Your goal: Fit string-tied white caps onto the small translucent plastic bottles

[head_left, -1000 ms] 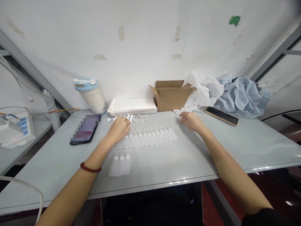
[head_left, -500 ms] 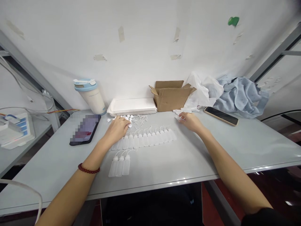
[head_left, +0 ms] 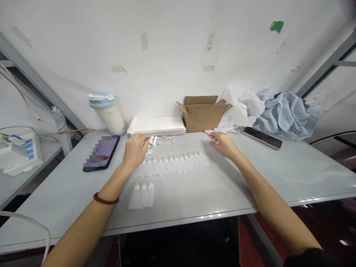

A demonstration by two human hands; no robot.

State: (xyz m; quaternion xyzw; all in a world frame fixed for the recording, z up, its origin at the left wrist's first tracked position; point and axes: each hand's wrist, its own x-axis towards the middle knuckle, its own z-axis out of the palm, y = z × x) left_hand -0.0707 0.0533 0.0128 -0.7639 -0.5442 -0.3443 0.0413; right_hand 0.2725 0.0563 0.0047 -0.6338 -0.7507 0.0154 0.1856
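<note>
We can't tell if left hand (head_left: 135, 150) or right hand (head_left: 226, 144) grips near the worktop's (head_left: 191, 194) back edge; bottles (head_left: 172, 165) seem light: pinch mid-body.

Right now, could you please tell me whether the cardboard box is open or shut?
Open: the cardboard box has side flaps splayed outward and its back flap raised; any contents are hidden.

Left hand (head_left: 135, 150) placed at white caps (head_left: 153, 140); right hand (head_left: 224, 144) placed at clear plastic pieces (head_left: 230, 129); translucent bottles (head_left: 172, 165) laid in row, three further bottles (head_left: 142, 196) laid in front; cardboard box (head_left: 205, 118), white stack (head_left: 158, 125), lidded cup (head_left: 110, 116) ranged along wall (head_left: 175, 44); phone (head_left: 102, 152) laid left, second phone (head_left: 261, 138) right
</note>
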